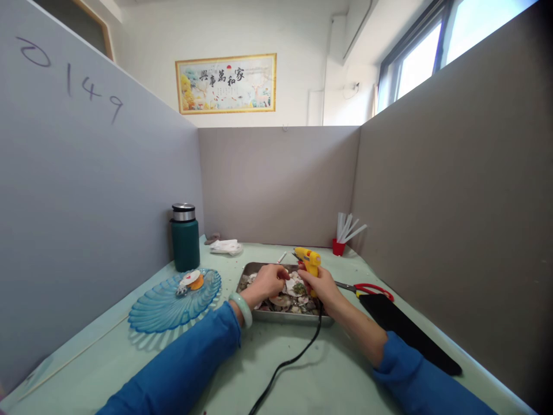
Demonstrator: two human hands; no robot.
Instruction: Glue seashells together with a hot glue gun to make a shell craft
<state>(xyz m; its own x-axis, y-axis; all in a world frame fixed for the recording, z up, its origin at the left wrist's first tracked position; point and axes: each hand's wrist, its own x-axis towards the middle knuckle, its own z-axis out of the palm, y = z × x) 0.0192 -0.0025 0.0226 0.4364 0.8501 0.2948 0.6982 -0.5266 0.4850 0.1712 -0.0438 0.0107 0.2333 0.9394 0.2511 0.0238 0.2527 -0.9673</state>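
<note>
A metal tray (285, 317) of shells and stones (283, 301) lies in front of me, with a green tuft (299, 288) among the shells. My right hand (318, 282) is wrapped round the handle of a yellow hot glue gun (309, 259), held above the tray's right side with its nozzle to the left. From its grip a black cord (298, 358) runs down toward me. Over the tray's left part, my left hand (268, 282) has its fingers curled together. What they pinch, if anything, is hidden or too small to name.
On the left stand a blue scalloped plate (159, 314) carrying small items and a green bottle (185, 245). Behind are a white bundle (226, 247) and a red cup (339, 248) of glue sticks. Red-handled scissors (374, 290) and a black flat object (406, 328) lie right. Partitions enclose the table.
</note>
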